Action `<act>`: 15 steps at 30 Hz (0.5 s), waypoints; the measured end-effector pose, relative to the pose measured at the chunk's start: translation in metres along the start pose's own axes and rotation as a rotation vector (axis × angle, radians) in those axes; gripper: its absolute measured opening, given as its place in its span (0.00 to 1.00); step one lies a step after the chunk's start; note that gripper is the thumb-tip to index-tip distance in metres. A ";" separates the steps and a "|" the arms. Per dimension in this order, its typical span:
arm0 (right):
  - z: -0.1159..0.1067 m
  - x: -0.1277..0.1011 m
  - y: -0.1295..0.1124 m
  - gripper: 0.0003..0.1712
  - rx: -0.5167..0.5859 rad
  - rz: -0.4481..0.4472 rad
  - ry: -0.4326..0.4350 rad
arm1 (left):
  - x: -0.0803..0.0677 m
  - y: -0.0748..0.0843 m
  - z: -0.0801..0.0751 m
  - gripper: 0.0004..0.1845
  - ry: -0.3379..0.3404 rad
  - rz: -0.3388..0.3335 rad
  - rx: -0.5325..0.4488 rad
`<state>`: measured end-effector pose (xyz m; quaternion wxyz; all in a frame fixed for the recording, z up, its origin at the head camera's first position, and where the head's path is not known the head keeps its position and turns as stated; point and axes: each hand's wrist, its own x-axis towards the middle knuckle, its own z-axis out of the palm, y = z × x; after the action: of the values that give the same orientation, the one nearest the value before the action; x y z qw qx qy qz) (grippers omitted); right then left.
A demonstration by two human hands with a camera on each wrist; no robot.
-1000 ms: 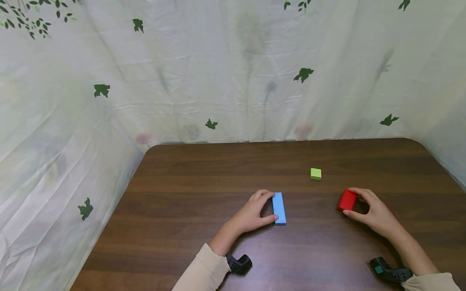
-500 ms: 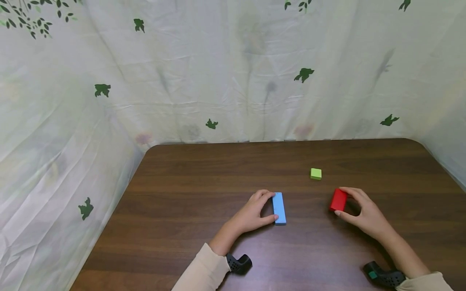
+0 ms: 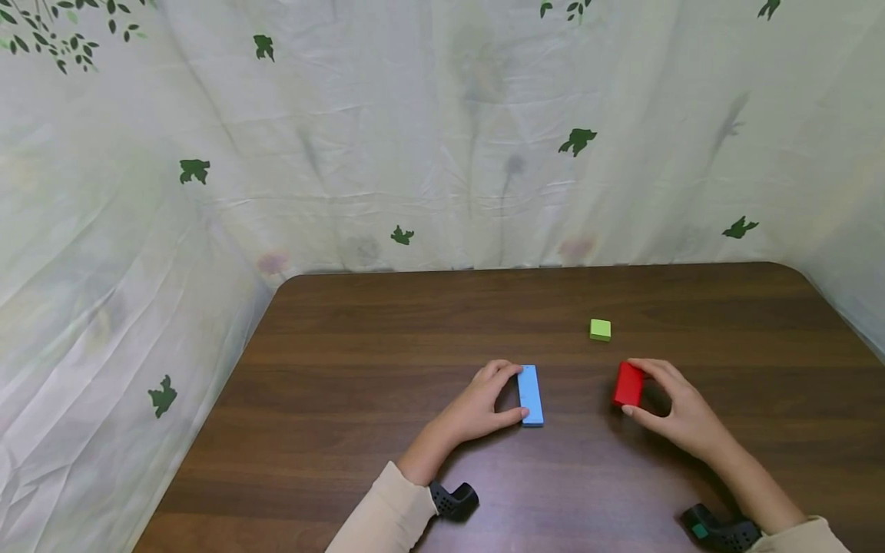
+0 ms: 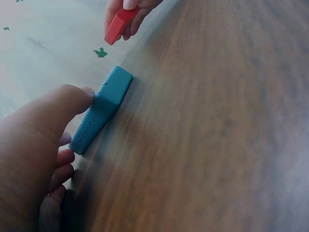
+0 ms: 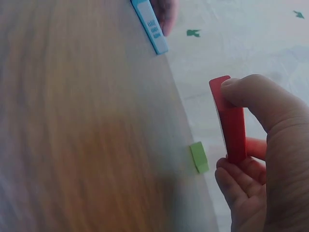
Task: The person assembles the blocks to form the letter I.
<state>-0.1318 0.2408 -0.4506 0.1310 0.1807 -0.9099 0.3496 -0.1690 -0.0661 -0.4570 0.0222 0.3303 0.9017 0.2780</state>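
My left hand (image 3: 477,403) pinches a long blue block (image 3: 530,395) between thumb and fingers, one at each end of it, and the block lies on the table. To the right, my right hand (image 3: 681,411) grips a red block (image 3: 628,384) by its two ends, thumb at the near end and fingers at the far one. In the right wrist view the red block (image 5: 231,121) appears raised off the wood. A small green block (image 3: 600,330) sits farther back, between the two hands and touched by neither.
The brown wooden table (image 3: 359,322) has a rounded far edge. Behind it hangs a pale cloth (image 3: 442,138) with green leaf-like prints. A black wrist device (image 3: 454,503) is on the left wrist, and another dark device (image 3: 722,530) is on the right.
My right hand has moved left with the red block, closer to the blue one. The left hand, the blue block and the green block have stayed where they were.
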 end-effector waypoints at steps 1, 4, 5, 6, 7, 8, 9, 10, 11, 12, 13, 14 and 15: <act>0.001 0.000 -0.001 0.38 0.000 0.000 -0.005 | 0.000 0.000 0.000 0.34 0.000 0.001 0.000; 0.002 0.000 -0.005 0.38 0.012 -0.016 -0.012 | 0.000 0.000 0.000 0.34 -0.002 0.002 0.002; 0.003 0.000 -0.006 0.38 0.015 -0.021 -0.017 | 0.000 0.000 0.000 0.34 -0.003 0.001 0.003; 0.004 0.000 -0.008 0.38 0.018 -0.027 -0.022 | 0.000 0.000 0.000 0.34 -0.003 0.002 0.004; 0.005 0.000 -0.009 0.39 0.018 -0.031 -0.027 | 0.000 0.000 0.000 0.34 -0.004 0.002 0.004; 0.005 0.000 -0.010 0.39 0.019 -0.035 -0.033 | 0.000 0.000 0.000 0.34 -0.004 0.001 0.005; 0.006 0.000 -0.011 0.39 0.015 -0.036 -0.040 | 0.000 0.000 0.000 0.34 -0.003 0.002 0.005; 0.007 0.000 -0.012 0.39 0.012 -0.036 -0.048 | 0.000 0.000 0.000 0.34 -0.002 0.002 0.004; 0.008 0.000 -0.013 0.39 0.012 -0.038 -0.055 | 0.000 0.000 0.000 0.34 -0.001 0.002 0.004; 0.009 -0.001 -0.014 0.39 0.011 -0.042 -0.061 | 0.000 0.000 0.000 0.34 0.000 0.003 0.003; 0.010 -0.001 -0.015 0.39 0.012 -0.045 -0.067 | 0.000 0.000 0.000 0.34 0.001 0.002 0.005; 0.011 -0.001 -0.016 0.39 0.013 -0.051 -0.071 | 0.000 0.000 0.000 0.34 0.002 0.002 0.005; 0.012 -0.001 -0.016 0.39 0.015 -0.061 -0.074 | 0.000 0.000 0.000 0.34 0.003 0.001 0.006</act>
<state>-0.1255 0.2217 -0.4496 0.1062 0.2220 -0.9056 0.3455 -0.1691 -0.0661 -0.4575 0.0198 0.3305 0.9024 0.2759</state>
